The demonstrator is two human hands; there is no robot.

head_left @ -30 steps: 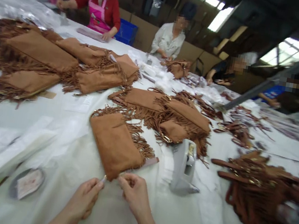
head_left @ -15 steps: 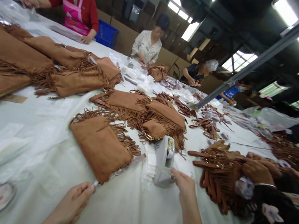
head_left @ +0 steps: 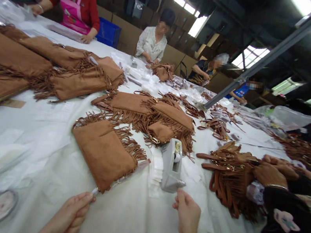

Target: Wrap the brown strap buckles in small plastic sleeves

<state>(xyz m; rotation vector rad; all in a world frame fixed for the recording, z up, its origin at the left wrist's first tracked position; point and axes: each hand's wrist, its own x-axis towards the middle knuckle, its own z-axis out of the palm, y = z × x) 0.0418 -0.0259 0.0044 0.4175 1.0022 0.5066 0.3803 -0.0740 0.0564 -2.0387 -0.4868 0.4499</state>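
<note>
Pinching a small pale tab (head_left: 95, 192) at the near corner of a fringed bag (head_left: 104, 151), the left hand (head_left: 74, 212) sits to the near left of the dispenser (head_left: 170, 170). The right hand (head_left: 188, 213) is on the dispenser's near side, fingertips just beside its nose; any tape there is too fine to make out, so whether those fingers grip some or are loose cannot be told. The bag lies on the white cloth (head_left: 127, 215), left of the dispenser.

With only one corner held, a tug from the left hand could swing the bag askew or strain the tab. Fingers this close to the dispenser's nose might get nicked if it carries a cutting edge, and a sideways pull could shift the dispenser and rumple the slips (head_left: 156, 170) just left of it.

Right of the dispenser, a co-worker's hand (head_left: 271, 175) is at a pile of straps (head_left: 227, 184); a bump there could jostle the right hand. Beyond the dispenser lie more bags (head_left: 130, 103), whose fringe might tangle if the bag slid among them. Well beyond, a person in red (head_left: 89, 6) and another in white (head_left: 153, 40) stand across the table.
</note>
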